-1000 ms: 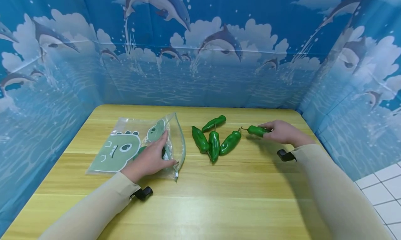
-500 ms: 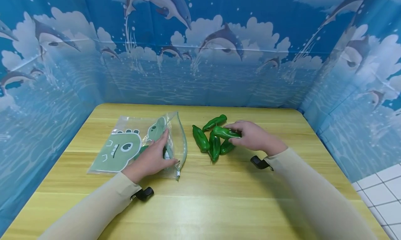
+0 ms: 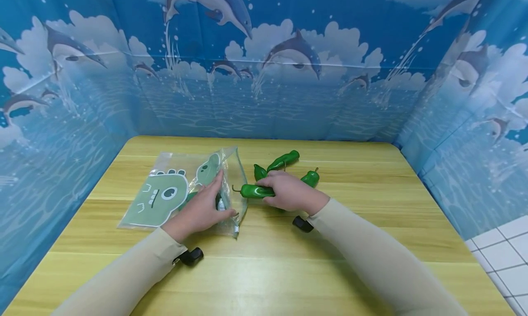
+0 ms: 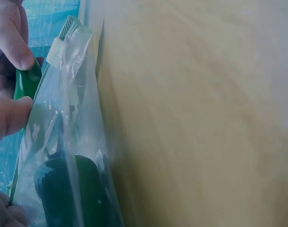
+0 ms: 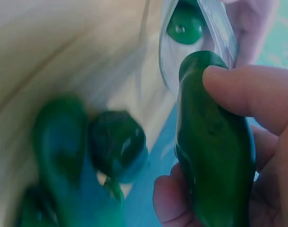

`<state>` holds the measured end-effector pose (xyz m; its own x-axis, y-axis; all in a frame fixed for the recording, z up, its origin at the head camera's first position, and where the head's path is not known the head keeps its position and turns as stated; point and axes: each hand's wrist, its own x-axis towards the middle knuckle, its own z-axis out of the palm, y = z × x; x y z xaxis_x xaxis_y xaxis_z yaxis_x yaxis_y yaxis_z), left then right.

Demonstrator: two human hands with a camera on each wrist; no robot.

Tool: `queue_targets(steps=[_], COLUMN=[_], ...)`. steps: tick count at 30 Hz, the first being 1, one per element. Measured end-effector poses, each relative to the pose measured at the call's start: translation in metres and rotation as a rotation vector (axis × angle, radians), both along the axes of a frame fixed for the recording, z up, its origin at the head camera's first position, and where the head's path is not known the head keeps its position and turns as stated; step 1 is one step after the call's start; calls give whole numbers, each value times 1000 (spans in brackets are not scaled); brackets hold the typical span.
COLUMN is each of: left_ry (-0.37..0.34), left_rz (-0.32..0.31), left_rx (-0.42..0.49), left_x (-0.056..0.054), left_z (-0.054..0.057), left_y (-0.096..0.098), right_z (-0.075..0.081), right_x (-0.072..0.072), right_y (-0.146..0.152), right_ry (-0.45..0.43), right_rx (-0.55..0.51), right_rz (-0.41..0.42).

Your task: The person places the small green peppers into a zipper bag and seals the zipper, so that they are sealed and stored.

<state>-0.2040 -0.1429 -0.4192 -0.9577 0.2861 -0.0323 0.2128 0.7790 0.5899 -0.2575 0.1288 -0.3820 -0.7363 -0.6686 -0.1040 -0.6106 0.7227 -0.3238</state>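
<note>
Pepper [image 3: 253, 191] gripped in right hand [image 3: 292, 192] | near clear bag [image 3: 167, 194] | left hand [image 3: 199, 215] spread wide on bag

A clear bag [image 4: 89, 120] encloses a green pepper [image 4: 71, 191].

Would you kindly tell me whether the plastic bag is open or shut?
Open: the right wrist view looks into the gaping plastic bag, with a pepper inside, and the head view shows its slider at one end.
</note>
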Motion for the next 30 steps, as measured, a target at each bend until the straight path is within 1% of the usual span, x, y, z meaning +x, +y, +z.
queue_targets(steps=[8,14,18,23,26,30], left_ry=[8,1,-3,-2,1,-3], left_rz=[-22,-29,-31,-36,-37,-32], left_rx=[11,9,7,0,0,-7], left_x=[0,0,1,1,1,1], left_z=[-2,-3,-2,-1,-1,-1], left_y=[2,3,3,4,4,4], right_z=[-8,-15,-18,-21,-22,-23], right_x=[4,7,8,7,5,3], right_y=[-24,-33,-38,-44,-45,-45], right_ry=[26,37,38,21,6,-43], right_rx=[35,20,12,-4,-33,-64], right_rz=[25,63,67,54,48,50])
